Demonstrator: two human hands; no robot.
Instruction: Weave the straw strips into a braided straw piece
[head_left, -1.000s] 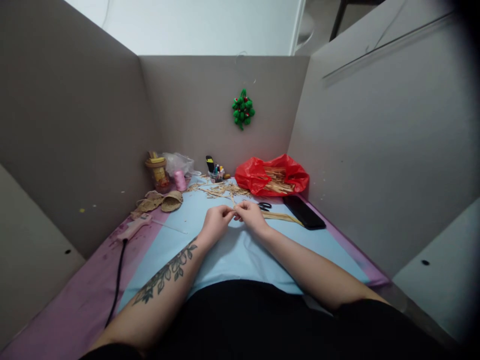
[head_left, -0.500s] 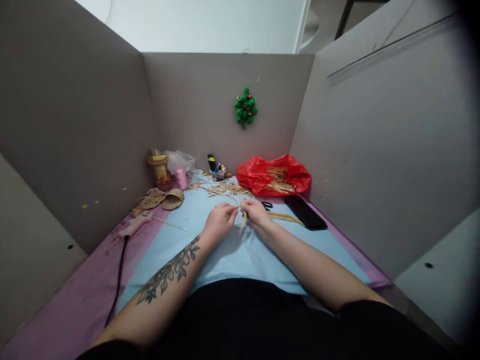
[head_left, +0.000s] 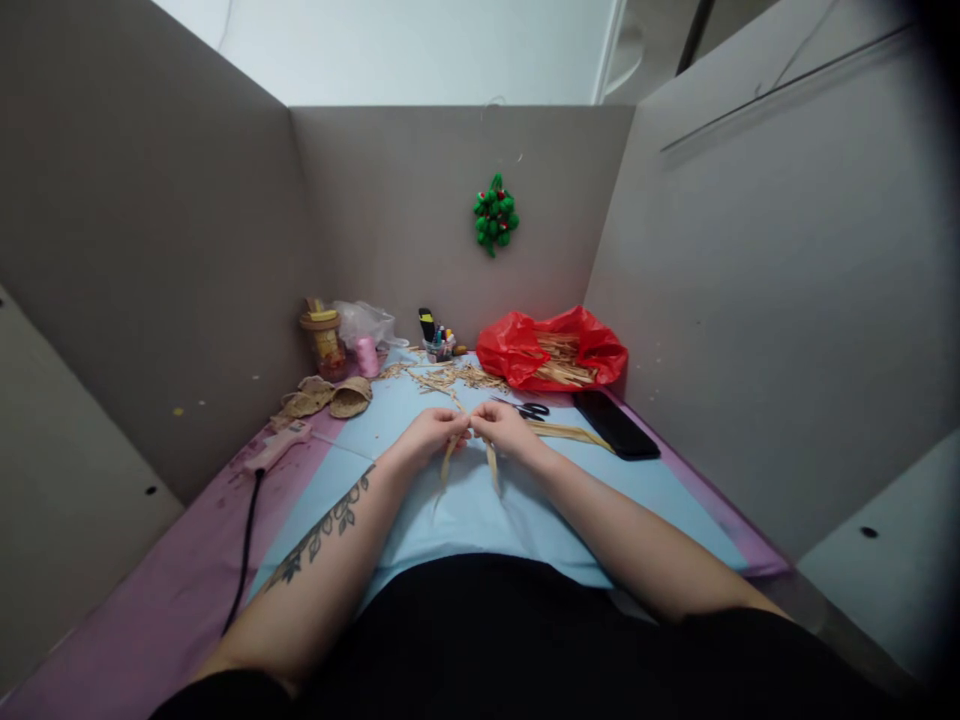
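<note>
Over the middle of the blue sheet (head_left: 420, 530), my left hand (head_left: 437, 430) pinches pale straw strips (head_left: 446, 468). My right hand (head_left: 495, 425) is closed on the same straw, its fingertips meeting those of my left hand. One strip end hangs below each hand, and a short end sticks up above them. Just behind my right hand lie black scissors (head_left: 534, 409). Flat yellowish strips (head_left: 566, 433) rest to the right of that hand. How the strips cross between my fingers is too small to tell.
A red bag (head_left: 510, 350) of straw stands at the back right, near a black phone (head_left: 615, 425). Straw scraps (head_left: 442, 378), a pen cup (head_left: 439, 348), pink thread (head_left: 367, 356) and a jar (head_left: 327, 345) are at the back. At left lie woven pieces (head_left: 350, 397) and a corded pink tool (head_left: 277, 446).
My left hand has moved slightly left and turned. The straw now hangs as two separate ends instead of one bundle under my right hand. More of the scissors shows.
</note>
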